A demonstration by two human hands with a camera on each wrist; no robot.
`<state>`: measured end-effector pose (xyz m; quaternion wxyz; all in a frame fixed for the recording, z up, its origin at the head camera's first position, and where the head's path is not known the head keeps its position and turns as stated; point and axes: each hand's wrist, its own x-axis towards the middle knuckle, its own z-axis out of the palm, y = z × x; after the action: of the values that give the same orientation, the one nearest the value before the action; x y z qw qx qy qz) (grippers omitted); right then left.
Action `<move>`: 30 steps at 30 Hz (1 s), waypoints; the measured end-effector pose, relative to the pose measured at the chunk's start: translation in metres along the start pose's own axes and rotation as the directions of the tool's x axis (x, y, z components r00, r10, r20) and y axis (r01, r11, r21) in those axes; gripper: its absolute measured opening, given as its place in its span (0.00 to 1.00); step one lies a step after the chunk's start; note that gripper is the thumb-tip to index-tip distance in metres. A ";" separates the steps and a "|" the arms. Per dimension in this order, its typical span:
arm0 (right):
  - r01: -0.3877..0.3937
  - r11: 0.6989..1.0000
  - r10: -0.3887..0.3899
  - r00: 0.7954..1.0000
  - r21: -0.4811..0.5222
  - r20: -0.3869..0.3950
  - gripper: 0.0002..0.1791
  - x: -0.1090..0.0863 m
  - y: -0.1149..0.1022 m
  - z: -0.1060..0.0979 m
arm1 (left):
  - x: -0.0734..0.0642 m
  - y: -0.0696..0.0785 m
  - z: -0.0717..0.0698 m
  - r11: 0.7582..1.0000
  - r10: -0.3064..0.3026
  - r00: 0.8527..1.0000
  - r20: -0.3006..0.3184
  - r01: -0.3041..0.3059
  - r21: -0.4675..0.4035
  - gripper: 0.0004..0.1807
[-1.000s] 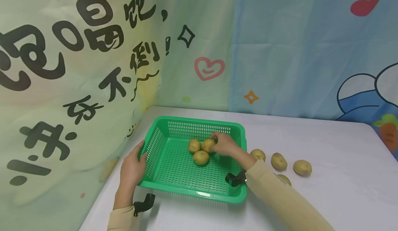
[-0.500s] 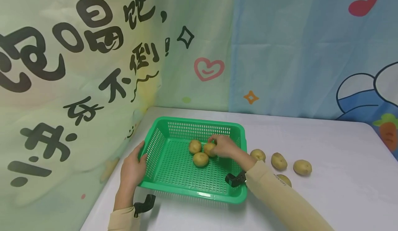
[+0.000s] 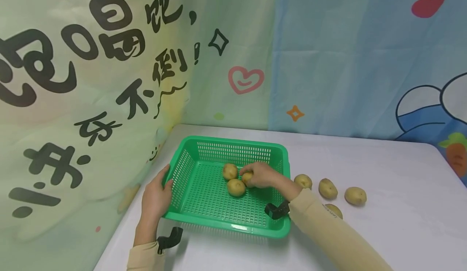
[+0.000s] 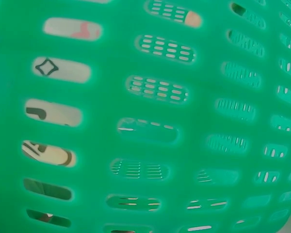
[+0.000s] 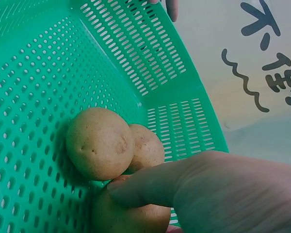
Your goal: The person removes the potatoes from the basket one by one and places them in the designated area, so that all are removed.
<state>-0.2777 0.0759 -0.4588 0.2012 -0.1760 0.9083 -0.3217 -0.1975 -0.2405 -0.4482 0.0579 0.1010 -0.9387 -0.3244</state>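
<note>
A green plastic basket (image 3: 208, 206) with slotted walls sits on the table, holding 3 potatoes. My left hand (image 3: 156, 196) grips its left rim, thumb on the inner side. Inside, my right hand (image 3: 263, 174) holds a potato (image 3: 247, 177) with the fingers curled over it. Close by lie a front potato (image 3: 236, 187) and a rear potato (image 3: 230, 171). In the right wrist view, the thumb presses on the held potato (image 5: 131, 213), beside the other two. Only the basket wall (image 4: 102, 116) fills the left wrist view.
Right of the basket, several potatoes (image 3: 327, 188) lie on the white tabletop (image 3: 397, 222), one partly behind the right sleeve (image 3: 328, 230). A printed cloth backdrop (image 3: 328, 60) stands behind and to the left of the table.
My right hand has moved slightly toward the front of the basket with its potato. The two potatoes beside it have shifted a little. My left hand stays on the rim.
</note>
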 end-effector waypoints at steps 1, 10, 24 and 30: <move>0.001 1.000 -0.001 1.000 0.002 0.003 0.25 0.000 0.000 0.000 | 0.000 0.000 0.000 1.000 0.001 1.000 -0.001 -0.001 0.000 0.27; -0.052 0.992 0.064 0.993 0.111 -0.103 0.20 0.002 0.001 0.004 | -0.002 0.000 -0.001 1.000 0.012 1.000 -0.008 -0.012 -0.003 0.27; 0.015 0.919 0.038 0.991 0.394 -0.127 0.28 -0.005 0.000 -0.001 | -0.004 0.002 -0.001 1.000 0.008 1.000 -0.012 -0.008 0.000 0.27; 0.027 0.932 0.029 0.988 0.362 -0.148 0.37 -0.007 -0.003 -0.004 | -0.004 0.002 -0.001 1.000 0.010 1.000 -0.021 -0.010 0.001 0.27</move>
<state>-0.2731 0.0786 -0.4521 0.1609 -0.1105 0.8458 -0.4964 -0.1941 -0.2385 -0.4462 0.0695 0.1000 -0.9386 -0.3227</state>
